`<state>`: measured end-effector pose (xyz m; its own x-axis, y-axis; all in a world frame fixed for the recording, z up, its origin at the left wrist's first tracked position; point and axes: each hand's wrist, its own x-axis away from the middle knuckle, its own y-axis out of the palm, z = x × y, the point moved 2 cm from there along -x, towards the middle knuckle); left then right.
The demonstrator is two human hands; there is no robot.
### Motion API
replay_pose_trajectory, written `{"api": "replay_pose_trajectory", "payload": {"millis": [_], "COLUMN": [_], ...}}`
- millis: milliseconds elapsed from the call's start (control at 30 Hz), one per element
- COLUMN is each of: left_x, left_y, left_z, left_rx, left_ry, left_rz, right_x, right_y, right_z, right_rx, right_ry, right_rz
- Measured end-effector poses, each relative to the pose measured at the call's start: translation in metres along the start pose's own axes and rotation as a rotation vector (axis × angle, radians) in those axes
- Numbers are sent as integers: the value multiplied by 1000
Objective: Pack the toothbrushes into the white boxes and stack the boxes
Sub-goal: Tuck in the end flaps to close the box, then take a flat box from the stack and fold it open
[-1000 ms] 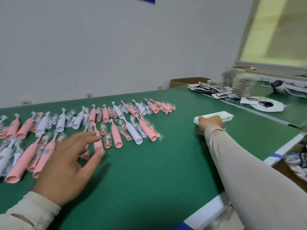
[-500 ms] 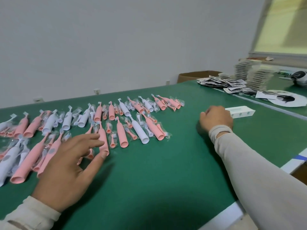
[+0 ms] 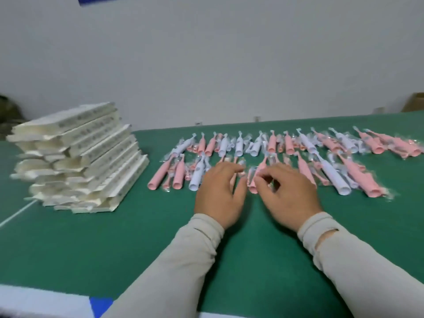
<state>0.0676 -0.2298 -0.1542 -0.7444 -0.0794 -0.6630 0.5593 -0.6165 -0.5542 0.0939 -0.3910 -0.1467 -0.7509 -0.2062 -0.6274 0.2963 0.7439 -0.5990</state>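
- The right hand (image 3: 288, 191) hovers over the near row of toothbrushes (image 3: 270, 154) with its fingers curled; thumb and forefinger seem to close on a pink toothbrush (image 3: 253, 185) in its clear wrapper, though blur keeps me from telling if it is truly gripped.
- The left hand (image 3: 220, 191) lies just beside it, palm down, fingers relaxed and spread over the same row, holding nothing that shows; it probably steadies or parts the neighbours so one brush can be drawn free.
- The toothbrushes, pink and white, each bagged, lie in two loose rows across the green table (image 3: 114, 249), handles toward the person, which makes a quick pull by the thick end easy.
- The white boxes (image 3: 80, 157) stand in a leaning, uneven stack to the left, well apart from the hands; none is open within reach, so a box must be fetched before packing.
- The crowded, overlapping wrappers are the hindrance: lifting one may drag others.
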Motion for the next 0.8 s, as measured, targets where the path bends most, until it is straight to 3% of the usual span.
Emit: {"api": "replay_pose_trajectory", "payload": {"millis": [67, 200, 400, 600, 800], "left_x": [0, -17, -64, -83, -82], "left_y": [-14, -71, -217, -267, -266], "left_z": [-8, -37, -77, -103, -107], "left_rx": [-88, -356, -770, -1154, -1178], "left_ry": [-41, -137, -294, -657, -596], "left_rz": [-21, 9, 359, 194, 244], "right_x": [5, 6, 6, 6, 5], "right_y": [2, -1, 2, 2, 1], "right_z": [2, 11, 11, 11, 14], "right_rx": [55, 23, 9, -27, -29], "right_ry": [-70, 25, 47, 65, 61], "right_rz": [-72, -130, -177, -178, -145]}}
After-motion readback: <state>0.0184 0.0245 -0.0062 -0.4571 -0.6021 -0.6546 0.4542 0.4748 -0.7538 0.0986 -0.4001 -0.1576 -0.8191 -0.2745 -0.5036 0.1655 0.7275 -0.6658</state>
